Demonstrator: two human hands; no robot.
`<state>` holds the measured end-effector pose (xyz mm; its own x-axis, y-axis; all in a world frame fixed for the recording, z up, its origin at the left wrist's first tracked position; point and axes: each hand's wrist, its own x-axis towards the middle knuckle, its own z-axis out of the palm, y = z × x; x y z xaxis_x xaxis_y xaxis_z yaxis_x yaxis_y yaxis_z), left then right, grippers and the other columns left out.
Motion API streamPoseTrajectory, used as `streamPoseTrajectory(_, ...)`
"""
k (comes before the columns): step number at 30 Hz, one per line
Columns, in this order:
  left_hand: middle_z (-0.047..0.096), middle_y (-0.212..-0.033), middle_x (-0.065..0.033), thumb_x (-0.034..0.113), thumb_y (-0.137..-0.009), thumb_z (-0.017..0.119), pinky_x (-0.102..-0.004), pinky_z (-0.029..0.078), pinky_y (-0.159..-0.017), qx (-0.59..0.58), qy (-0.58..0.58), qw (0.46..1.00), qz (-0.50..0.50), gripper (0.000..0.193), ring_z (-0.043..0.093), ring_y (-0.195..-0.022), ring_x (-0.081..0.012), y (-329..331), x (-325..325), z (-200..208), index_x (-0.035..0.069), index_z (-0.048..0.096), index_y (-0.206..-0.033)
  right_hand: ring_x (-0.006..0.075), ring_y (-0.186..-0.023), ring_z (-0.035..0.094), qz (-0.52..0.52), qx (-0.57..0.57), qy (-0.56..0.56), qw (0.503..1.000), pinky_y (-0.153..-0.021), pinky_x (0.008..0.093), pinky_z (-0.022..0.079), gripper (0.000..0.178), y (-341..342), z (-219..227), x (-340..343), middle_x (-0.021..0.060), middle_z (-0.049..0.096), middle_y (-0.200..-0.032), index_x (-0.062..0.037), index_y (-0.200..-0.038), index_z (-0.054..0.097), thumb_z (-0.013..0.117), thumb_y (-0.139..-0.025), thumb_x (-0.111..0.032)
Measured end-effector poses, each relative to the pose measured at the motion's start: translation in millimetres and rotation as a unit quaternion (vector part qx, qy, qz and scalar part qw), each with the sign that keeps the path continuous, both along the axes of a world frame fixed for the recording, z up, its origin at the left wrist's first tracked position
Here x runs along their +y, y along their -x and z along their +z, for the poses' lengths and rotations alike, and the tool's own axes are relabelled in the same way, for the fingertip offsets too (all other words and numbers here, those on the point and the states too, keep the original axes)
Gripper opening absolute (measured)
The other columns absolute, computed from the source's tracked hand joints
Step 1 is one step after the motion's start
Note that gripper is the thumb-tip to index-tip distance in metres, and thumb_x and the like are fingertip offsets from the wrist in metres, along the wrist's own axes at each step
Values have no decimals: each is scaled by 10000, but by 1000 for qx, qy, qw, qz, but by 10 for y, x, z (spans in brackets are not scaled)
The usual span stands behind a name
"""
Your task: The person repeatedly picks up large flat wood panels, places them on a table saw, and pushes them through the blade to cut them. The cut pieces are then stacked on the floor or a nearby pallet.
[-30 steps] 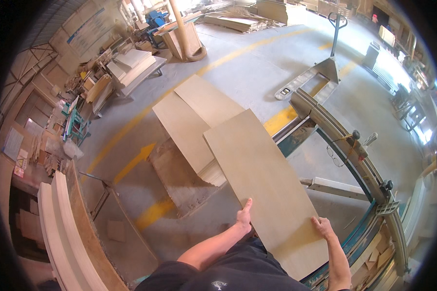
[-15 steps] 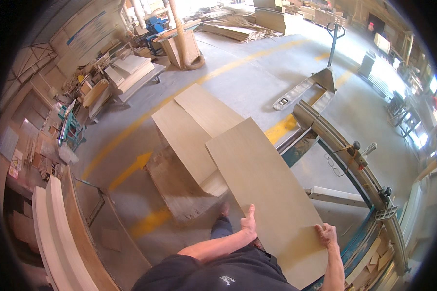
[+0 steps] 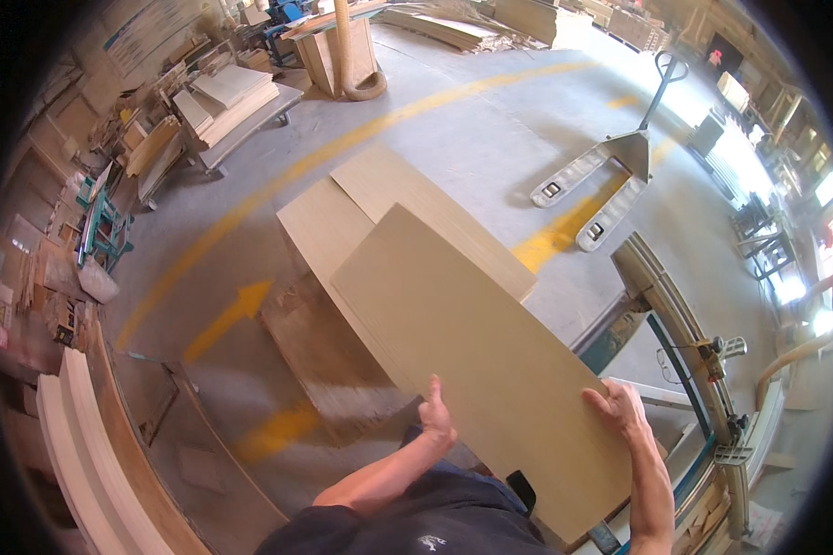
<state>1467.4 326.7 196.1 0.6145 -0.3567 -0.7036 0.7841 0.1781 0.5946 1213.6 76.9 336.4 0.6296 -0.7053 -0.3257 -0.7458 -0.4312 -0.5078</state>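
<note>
A long tan wooden board lies slantwise before me, its far end over a stack of similar boards. My left hand grips the board's left edge, thumb up along the side and the other fingers hidden below. On the right edge, my right hand is closed round the board, its thumb on the top face and its fingers out of sight underneath. Below the stack, a worn brown wooden sheet shows at the left.
At the right stands a machine with a metal rail and a teal frame. A pallet jack is parked beyond it. Long pale planks lean at the lower left. A cart of boards stands at the far left.
The board has swung left, away from the machine's rail, and now overlaps more of the stack. Both hands have kept their hold, and my view has shifted a little.
</note>
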Motion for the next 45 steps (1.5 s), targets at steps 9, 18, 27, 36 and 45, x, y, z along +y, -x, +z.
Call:
streamPoseTrajectory(9, 704, -1264, -137, 517, -1042, 661, -519, 637, -916, -9, -17, 995, 94, 637, 727, -1071, -320, -2430, 89, -226, -41, 610, -1344, 490, -948, 706, 56, -46, -68, 995, -837, 530, 552, 631, -2567, -302, -129, 314, 728, -950, 43, -972, 737, 666, -958, -583)
streamPoseTrajectory(18, 678, -1364, -164, 516, -1025, 692, -514, 619, -957, -56, -97, 988, 104, 704, 711, -1143, -326, -4326, 220, -647, -67, 584, -1405, 480, -983, 704, 59, -40, -111, 991, -865, 531, 556, 712, -4152, -1367, 27, 308, 734, -988, 56, -975, 733, 610, -992, -645)
streamPoseTrajectory(27, 667, -1358, -169, 526, -1027, 686, -519, 618, -967, -80, -180, 974, 113, 711, 702, -1143, -337, -5041, 286, -1219, -65, 578, -1409, 472, -1030, 702, 25, -54, -166, 984, -889, 537, 549, 664, -4783, -1953, 86, 283, 747, -1042, 11, -1027, 742, 585, -1011, -635)
streamPoseTrajectory(36, 663, -1337, -179, 537, -1036, 667, -490, 632, -940, -130, -214, 964, 86, 734, 709, -1119, -320, -5136, 256, -1429, -95, 549, -1389, 458, -1052, 705, 16, -41, -186, 982, -892, 536, 552, 636, -4883, -2204, 61, 280, 749, -1068, -27, -1110, 736, 574, -1017, -635)
streamPoseTrajectory(45, 749, -1108, -189, 576, -981, 725, -425, 588, -857, -358, -576, 682, -273, 629, 738, -956, -255, -5286, 719, -955, -19, 704, -1186, 397, -1191, 656, 87, -88, 131, 984, -977, 487, 544, 445, -4627, -2034, 122, 208, 710, -1226, -29, -1163, 722, 771, -925, -402)
